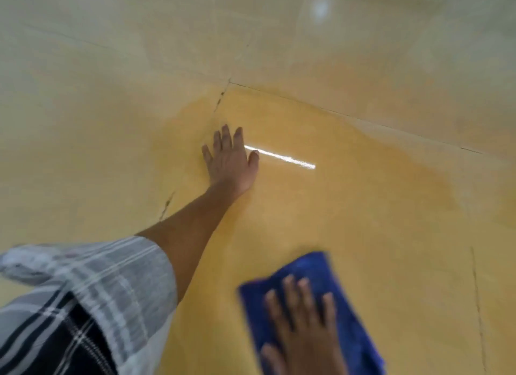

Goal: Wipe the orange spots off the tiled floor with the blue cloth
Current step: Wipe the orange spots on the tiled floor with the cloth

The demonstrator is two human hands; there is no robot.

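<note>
A wide orange smear (349,207) covers the glossy tiled floor (111,67) around the middle and right of the view. My left hand (230,161) lies flat on the floor at the smear's left edge, fingers spread, holding nothing. The blue cloth (312,265) is spread on the floor at the bottom right. My right hand (301,319) presses flat on top of the cloth with its fingers spread; the view is blurred there.
Dark grout lines (335,113) cross the floor beyond my left hand and along the right. A bright strip of reflected light (282,158) shines beside my left hand. My checked sleeve (83,291) fills the bottom left.
</note>
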